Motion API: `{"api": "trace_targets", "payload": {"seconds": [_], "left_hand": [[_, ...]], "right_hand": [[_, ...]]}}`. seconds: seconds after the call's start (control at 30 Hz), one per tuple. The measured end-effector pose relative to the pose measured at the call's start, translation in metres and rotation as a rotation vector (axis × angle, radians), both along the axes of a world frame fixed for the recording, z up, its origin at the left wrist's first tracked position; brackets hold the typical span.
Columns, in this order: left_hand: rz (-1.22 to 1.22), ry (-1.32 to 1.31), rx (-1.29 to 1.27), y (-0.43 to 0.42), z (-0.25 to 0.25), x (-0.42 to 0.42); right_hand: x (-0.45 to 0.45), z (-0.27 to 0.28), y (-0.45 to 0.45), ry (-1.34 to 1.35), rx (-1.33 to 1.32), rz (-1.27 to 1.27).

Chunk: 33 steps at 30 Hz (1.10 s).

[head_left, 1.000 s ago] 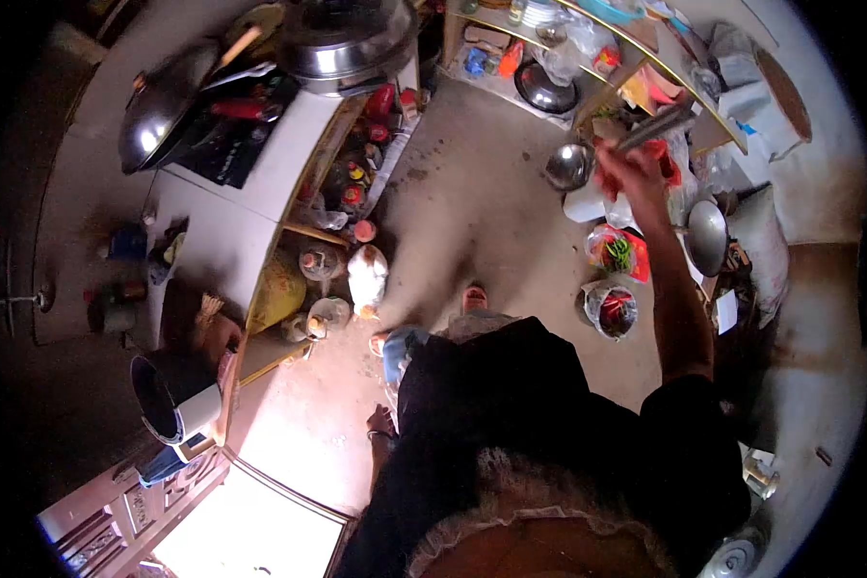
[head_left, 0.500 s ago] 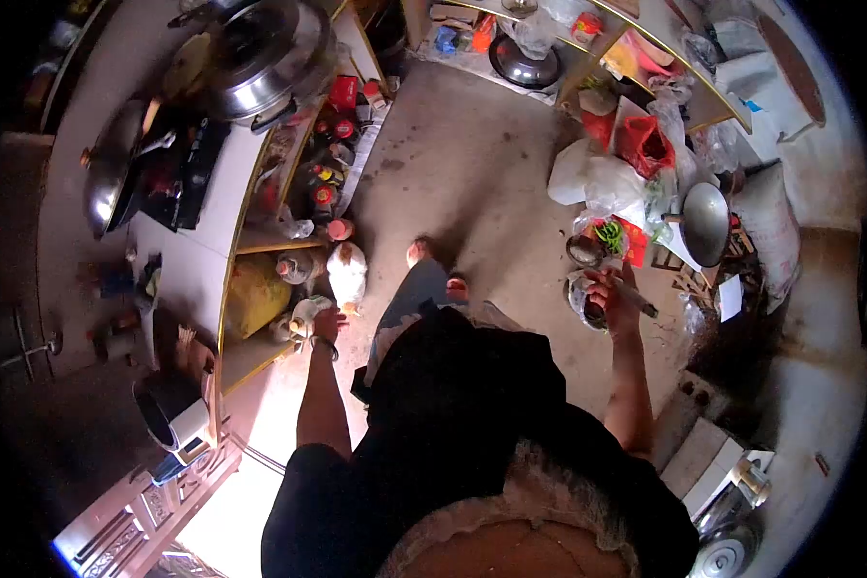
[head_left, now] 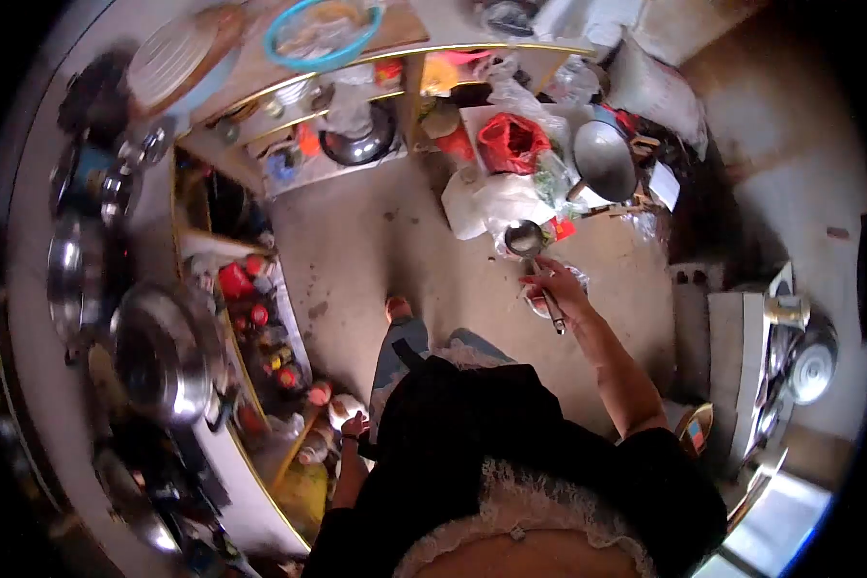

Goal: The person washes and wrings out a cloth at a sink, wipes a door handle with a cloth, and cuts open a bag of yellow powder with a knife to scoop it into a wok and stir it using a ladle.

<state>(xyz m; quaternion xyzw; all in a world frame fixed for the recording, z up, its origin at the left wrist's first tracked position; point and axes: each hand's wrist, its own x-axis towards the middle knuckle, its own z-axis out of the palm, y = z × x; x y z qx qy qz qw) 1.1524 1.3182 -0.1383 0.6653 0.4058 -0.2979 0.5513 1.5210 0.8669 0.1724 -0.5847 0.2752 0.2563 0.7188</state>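
Note:
My right hand (head_left: 566, 291) is closed around the handle of a metal ladle (head_left: 524, 238); the ladle's round bowl points away from me and its handle end sticks out toward me. Beneath this hand, partly hidden, a plastic-wrapped thing (head_left: 538, 304) stands on the floor. My left hand (head_left: 354, 426) hangs low at my left side with its fingers loosely stretched and nothing seen in them. Close by it, a white container (head_left: 345, 410) stands by the shelf; whether they touch I cannot tell.
A low table on the right bears a red plastic bag (head_left: 512, 143) and a wok (head_left: 604, 162). Along the left runs a counter with a large steel pot (head_left: 167, 352), bottles and jars on the shelf under it. A blue basket (head_left: 323, 34) rests on the far counter.
My view has turned right and I have moved, so the low table appears nearer the middle. The ladle in my right hand now shows clearly. My left hand stays low at my side.

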Motion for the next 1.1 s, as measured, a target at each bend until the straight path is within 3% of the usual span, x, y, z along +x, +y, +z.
{"api": "trace_targets", "payload": {"seconds": [0.13, 0.37, 0.43, 0.5, 0.53, 0.57, 0.6, 0.67, 0.77, 0.87, 0.9, 0.93, 1.03, 1.07, 1.1], "left_hand": [[0.049, -0.034, -0.033, 0.056, -0.006, 0.086], [0.138, -0.215, -0.096, 0.078, 0.018, 0.26], [-0.05, -0.36, -0.162, 0.075, 0.013, 0.282], [-0.529, -0.658, -0.097, 0.072, 0.002, 0.293], [-0.975, -0.933, 0.446, 0.054, 0.018, 0.301], [-0.615, -0.568, -0.172, 0.049, 0.019, 0.306], [-0.058, -0.189, -0.551, 0.043, 0.019, 0.311], [0.198, 0.032, -0.727, 0.011, 0.064, 0.333], [-0.357, -0.516, -0.112, -0.012, 0.053, 0.364], [-0.816, -0.514, 0.454, -0.08, 0.116, 0.458], [-0.534, -0.584, 0.265, -0.097, 0.104, 0.479], [-1.036, -0.701, 0.597, -0.106, 0.1, 0.519], [-0.493, -0.506, 0.169, -0.185, 0.099, 0.621], [-0.472, -0.602, 0.082, -0.188, 0.067, 0.653], [-0.723, -0.764, 0.206, -0.2, 0.054, 0.691]], "right_hand": [[0.016, 0.032, 0.011, 0.04, 0.034, 0.016], [0.026, -0.01, -0.019, 0.119, -0.062, 0.268], [0.038, -0.007, -0.019, 0.066, -0.121, 0.238], [0.057, 0.014, -0.025, -0.022, -0.093, 0.199], [0.065, 0.016, -0.031, -0.062, -0.082, 0.179], [0.071, 0.01, -0.037, -0.087, -0.018, 0.044], [0.076, 0.009, -0.048, -0.036, 0.027, 0.02], [0.085, 0.012, -0.067, 0.066, 0.122, -0.028], [0.082, -0.025, -0.089, 0.125, 0.079, -0.001], [0.087, -0.044, -0.094, 0.103, -0.019, 0.025], [0.093, -0.05, -0.095, 0.123, -0.011, 0.007], [0.093, -0.058, -0.091, 0.15, -0.022, 0.004], [0.097, -0.089, -0.077, 0.142, -0.121, 0.003], [0.101, -0.101, -0.069, 0.118, -0.162, 0.008], [0.106, -0.113, -0.06, 0.138, -0.152, -0.005]]}}
